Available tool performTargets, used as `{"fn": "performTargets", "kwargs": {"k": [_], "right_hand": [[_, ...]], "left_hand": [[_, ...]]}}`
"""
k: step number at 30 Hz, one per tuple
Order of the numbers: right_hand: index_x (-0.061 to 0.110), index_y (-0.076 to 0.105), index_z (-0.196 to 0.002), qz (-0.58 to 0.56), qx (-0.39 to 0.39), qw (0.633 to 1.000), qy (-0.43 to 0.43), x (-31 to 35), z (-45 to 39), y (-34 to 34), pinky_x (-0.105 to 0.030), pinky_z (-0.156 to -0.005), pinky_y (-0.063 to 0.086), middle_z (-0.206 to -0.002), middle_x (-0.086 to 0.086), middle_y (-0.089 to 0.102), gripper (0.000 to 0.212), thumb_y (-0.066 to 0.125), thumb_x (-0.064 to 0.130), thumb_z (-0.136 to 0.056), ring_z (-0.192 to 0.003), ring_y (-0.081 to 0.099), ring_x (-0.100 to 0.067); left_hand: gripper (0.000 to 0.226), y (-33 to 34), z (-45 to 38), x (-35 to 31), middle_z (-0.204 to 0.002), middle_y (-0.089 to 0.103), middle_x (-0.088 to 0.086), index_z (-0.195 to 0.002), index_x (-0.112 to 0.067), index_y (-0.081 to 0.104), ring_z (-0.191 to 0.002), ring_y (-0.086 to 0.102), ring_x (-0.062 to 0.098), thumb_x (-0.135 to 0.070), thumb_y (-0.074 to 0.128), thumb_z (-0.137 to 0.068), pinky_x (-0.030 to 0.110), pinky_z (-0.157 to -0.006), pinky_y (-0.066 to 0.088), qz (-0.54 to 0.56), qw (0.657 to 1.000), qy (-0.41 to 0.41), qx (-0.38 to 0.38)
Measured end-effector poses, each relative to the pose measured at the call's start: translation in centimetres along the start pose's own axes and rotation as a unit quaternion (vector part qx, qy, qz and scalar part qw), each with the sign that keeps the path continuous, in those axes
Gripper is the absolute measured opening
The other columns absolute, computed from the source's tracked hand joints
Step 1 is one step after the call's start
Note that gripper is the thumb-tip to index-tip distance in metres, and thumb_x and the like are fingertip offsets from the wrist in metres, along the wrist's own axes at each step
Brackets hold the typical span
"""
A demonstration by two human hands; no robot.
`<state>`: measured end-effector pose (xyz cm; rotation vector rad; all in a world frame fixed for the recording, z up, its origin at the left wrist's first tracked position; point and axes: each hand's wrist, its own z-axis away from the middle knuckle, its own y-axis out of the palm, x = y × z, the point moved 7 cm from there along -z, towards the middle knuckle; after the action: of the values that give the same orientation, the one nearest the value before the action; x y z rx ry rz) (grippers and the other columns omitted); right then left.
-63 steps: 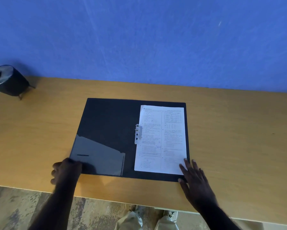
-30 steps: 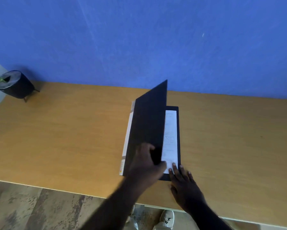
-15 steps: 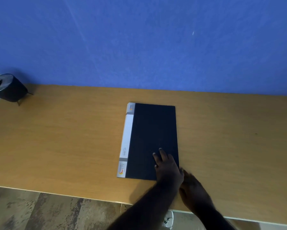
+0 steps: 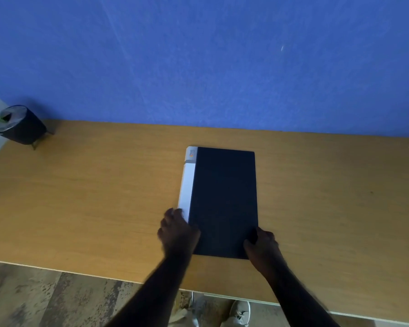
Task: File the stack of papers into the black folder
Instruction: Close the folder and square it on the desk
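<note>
The black folder (image 4: pixel 223 199) lies closed and flat on the wooden table (image 4: pixel 92 197), its white and grey spine strip along the left side. The papers are hidden inside it. My left hand (image 4: pixel 178 230) rests on the folder's near left corner, fingers over the spine. My right hand (image 4: pixel 261 241) grips the near right corner, the thumb on the cover.
A dark round pot (image 4: pixel 19 125) with a small green plant stands at the table's far left corner. A blue wall (image 4: pixel 198 55) runs behind the table. The table's near edge is just behind my wrists, with floor and my shoes below.
The left hand swung the open cover over the papers and shut the folder. It then moved from the cover to the near left corner, and the right hand took the near right corner.
</note>
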<state>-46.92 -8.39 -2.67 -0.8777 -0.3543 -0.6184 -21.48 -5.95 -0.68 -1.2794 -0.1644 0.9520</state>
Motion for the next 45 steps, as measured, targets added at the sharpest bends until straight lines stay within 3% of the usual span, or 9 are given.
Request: {"fn": "performTargets", "kwargs": {"k": [3, 7, 13, 17, 24, 32, 36, 41, 45], "right_hand": [[0.013, 0.052, -0.138, -0.026, -0.012, 0.999, 0.042, 0.5, -0.5, -0.2, -0.052, -0.098, 0.052, -0.132, -0.016, 0.056, 0.047, 0.054, 0.03, -0.094, -0.118, 0.056, -0.037], [0.01, 0.06, -0.123, -0.044, -0.008, 0.996, 0.071, 0.7, -1.3, -0.3, -0.051, -0.09, 0.055, -0.118, -0.015, 0.065, 0.032, 0.053, 0.024, -0.095, -0.104, 0.062, -0.035], [0.01, 0.067, -0.098, -0.163, -0.009, 0.982, 0.091, 0.8, -1.8, 0.0, -0.045, -0.079, 0.052, -0.099, -0.014, 0.07, 0.014, 0.053, 0.009, -0.096, -0.09, 0.064, -0.031], [0.024, 0.063, -0.083, -0.23, 0.005, 0.966, 0.117, 1.2, -1.7, 0.8, -0.054, -0.094, 0.053, -0.099, -0.007, 0.067, 0.024, 0.055, 0.006, -0.097, -0.095, 0.063, -0.029], [0.025, 0.063, -0.085, -0.272, 0.003, 0.957, 0.102, 4.2, -1.5, 3.0, -0.055, -0.096, 0.052, -0.097, 0.002, 0.066, 0.027, 0.053, 0.003, -0.096, -0.094, 0.061, -0.022], [0.028, 0.066, -0.089, -0.269, 0.029, 0.963, 0.018, 11.4, -1.1, 7.3, -0.04, -0.075, 0.052, -0.102, 0.006, 0.071, 0.026, 0.051, 0.008, -0.095, -0.094, 0.065, -0.017], [0.031, 0.066, -0.105, -0.269, 0.063, 0.961, -0.016, 14.8, -1.2, 10.0, -0.028, -0.068, 0.051, -0.108, 0.013, 0.071, 0.025, 0.051, 0.012, -0.098, -0.097, 0.066, -0.009], [0.026, 0.064, -0.121, -0.27, 0.107, 0.957, -0.024, 18.0, -1.8, 13.6, -0.031, -0.081, 0.056, -0.125, 0.005, 0.07, 0.026, 0.055, 0.016, -0.099, -0.104, 0.066, -0.01], [0.013, 0.047, -0.149, -0.268, 0.138, 0.953, -0.013, 20.1, -1.9, 16.1, -0.028, -0.086, 0.055, -0.132, 0.005, 0.063, 0.052, 0.059, 0.016, -0.098, -0.103, 0.061, -0.007]], "left_hand": [[0.048, 0.1, -1.9, 4.1, -0.134, 0.05, 0.013, -0.131, -0.015, 0.053, -0.119, 0.05, 0.034, -0.021, 0.053, -0.084, 0.045, -0.1, 0.044, 0.047, 0.993, -0.085, 0.068], [0.032, 0.4, -2.9, 5.2, -0.112, 0.073, 0.008, -0.101, -0.015, 0.073, -0.089, 0.069, 0.027, -0.011, 0.046, -0.084, 0.034, -0.074, 0.058, 0.117, 0.988, -0.039, 0.093], [0.034, -0.3, -3.6, 6.1, -0.102, 0.074, -0.004, -0.104, -0.026, 0.075, -0.065, 0.068, 0.007, -0.012, 0.049, -0.088, 0.011, -0.039, 0.043, 0.185, 0.975, -0.044, 0.119], [0.035, -0.7, -4.2, 6.8, -0.104, 0.072, -0.007, -0.109, -0.027, 0.074, -0.067, 0.069, 0.008, -0.017, 0.048, -0.089, 0.01, -0.039, 0.042, 0.194, 0.97, -0.049, 0.136], [0.031, -2.5, -6.1, 9.4, -0.093, 0.071, -0.012, -0.09, -0.035, 0.071, -0.07, 0.069, 0.009, -0.016, 0.048, -0.087, 0.015, -0.042, 0.045, 0.207, 0.968, -0.061, 0.126], [0.032, -6.8, -10.3, 14.9, -0.085, 0.07, -0.01, -0.081, -0.037, 0.068, -0.07, 0.067, 0.015, -0.013, 0.047, -0.082, 0.024, -0.051, 0.048, 0.193, 0.975, -0.087, 0.072], [0.033, -9.0, -12.6, 18.0, -0.086, 0.072, -0.002, -0.086, -0.031, 0.073, -0.073, 0.067, 0.022, -0.012, 0.047, -0.081, 0.031, -0.061, 0.054, 0.172, 0.979, -0.097, 0.043], [0.039, -11.7, -15.2, 21.5, -0.098, 0.074, 0.008, -0.104, -0.022, 0.077, -0.086, 0.068, 0.032, -0.012, 0.047, -0.081, 0.043, -0.08, 0.059, 0.158, 0.981, -0.115, 0.014], [0.039, -13.5, -16.6, 23.9, -0.1, 0.075, 0.011, -0.1, -0.022, 0.077, -0.088, 0.068, 0.036, -0.012, 0.047, -0.078, 0.041, -0.078, 0.057, 0.162, 0.977, -0.136, 0.004]]}}
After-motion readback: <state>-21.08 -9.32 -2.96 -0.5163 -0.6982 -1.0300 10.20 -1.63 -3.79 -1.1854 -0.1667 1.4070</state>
